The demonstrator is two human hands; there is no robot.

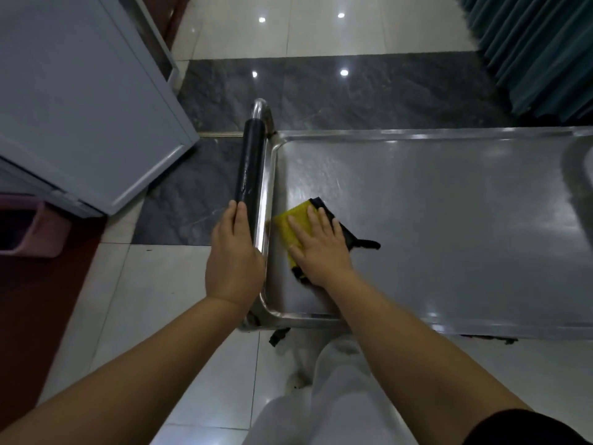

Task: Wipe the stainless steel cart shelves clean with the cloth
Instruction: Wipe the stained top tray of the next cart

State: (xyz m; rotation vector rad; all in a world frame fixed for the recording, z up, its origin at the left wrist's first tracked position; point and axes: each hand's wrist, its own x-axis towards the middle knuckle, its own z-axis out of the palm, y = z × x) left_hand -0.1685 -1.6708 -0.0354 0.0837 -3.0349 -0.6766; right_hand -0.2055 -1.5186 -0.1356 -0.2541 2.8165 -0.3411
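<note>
The stainless steel cart's top shelf (pixel 449 226) fills the right half of the view, shiny with a raised rim. A yellow and black cloth (pixel 293 226) lies flat on its near-left corner. My right hand (pixel 321 248) presses on the cloth with straight, spread fingers. My left hand (pixel 234 261) grips the cart handle (pixel 248 165), a black-sleeved steel bar along the shelf's left end. The lower shelves are hidden under the top one.
A grey cabinet (pixel 80 91) stands at the left, close to the handle. A pink bin (pixel 35 232) sits below it at the far left. A dark teal curtain (pixel 539 49) hangs at the top right. My white-trousered legs (pixel 321 396) stand against the cart's near edge.
</note>
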